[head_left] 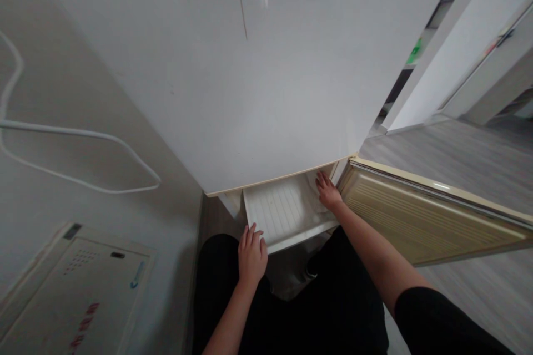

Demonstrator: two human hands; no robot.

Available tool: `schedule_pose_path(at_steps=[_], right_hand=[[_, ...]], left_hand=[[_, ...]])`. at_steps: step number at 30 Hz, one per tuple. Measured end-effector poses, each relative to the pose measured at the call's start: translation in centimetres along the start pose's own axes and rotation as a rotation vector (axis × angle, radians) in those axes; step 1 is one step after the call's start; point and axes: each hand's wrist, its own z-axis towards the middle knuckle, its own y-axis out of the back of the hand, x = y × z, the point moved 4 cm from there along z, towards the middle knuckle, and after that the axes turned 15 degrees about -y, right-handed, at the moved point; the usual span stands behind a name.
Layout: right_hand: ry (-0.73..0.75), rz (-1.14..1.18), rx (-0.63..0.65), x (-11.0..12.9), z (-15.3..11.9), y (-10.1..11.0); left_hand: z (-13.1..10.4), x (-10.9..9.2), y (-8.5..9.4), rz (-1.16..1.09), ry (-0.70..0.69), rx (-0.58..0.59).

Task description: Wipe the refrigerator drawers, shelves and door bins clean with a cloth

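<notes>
A white ribbed drawer (283, 208) is pulled out below a large white cabinet-like top (266, 77). My left hand (252, 252) rests at the drawer's front left corner, its fingers apart over the rim. My right hand (327, 191) reaches into the right side of the drawer, fingers slightly spread, beside a pale, crumpled-looking patch whose nature I cannot make out. A yellowish ribbed door (428, 216) stands swung open at the right of the drawer. Neither hand visibly holds anything.
On the left wall hang a white cable (79, 132) and, lower down, a pale metal box cover (83, 283) with red lettering. My legs (325, 299) are bent close under the drawer. Grey wood-look floor (483, 161) extends past the open door at right.
</notes>
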Motion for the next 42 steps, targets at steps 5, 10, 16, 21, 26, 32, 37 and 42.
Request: schedule_pose_path(at_steps=[5, 10, 16, 21, 26, 32, 37, 42], right_hand=[[-0.019, -0.015, 0.024, 0.0, -0.3, 0.3], [0.013, -0.057, -0.006, 0.0, -0.3, 0.1], [0.107, -0.099, 0.0, 1.1, 0.5, -1.6], [0.07, -0.141, 0.037, 2.7, 2.2, -3.1], [0.062, -0.156, 0.044, 3.4, 4.0, -3.4], [0.008, -0.152, 0.043, 2.8, 5.2, -2.5], [-0.021, -0.099, 0.076, 2.5, 4.3, -2.5], [-0.002, -0.096, 0.212, 2.9, 2.3, -4.2]], left_hand=[[0.1, -0.2, 0.1, 0.006, -0.012, -0.002], [0.2, -0.4, 0.3, 0.006, -0.007, -0.007], [0.2, -0.3, 0.3, -0.003, -0.008, -0.001], [0.0, -0.1, 0.2, 0.008, -0.024, 0.001], [-0.1, -0.2, 0.4, 0.006, -0.038, 0.003], [-0.1, -0.1, 0.3, -0.019, -0.029, -0.005], [-0.2, 0.0, 0.1, -0.042, -0.029, -0.014], [-0.1, -0.1, 0.1, -0.044, -0.015, 0.001]])
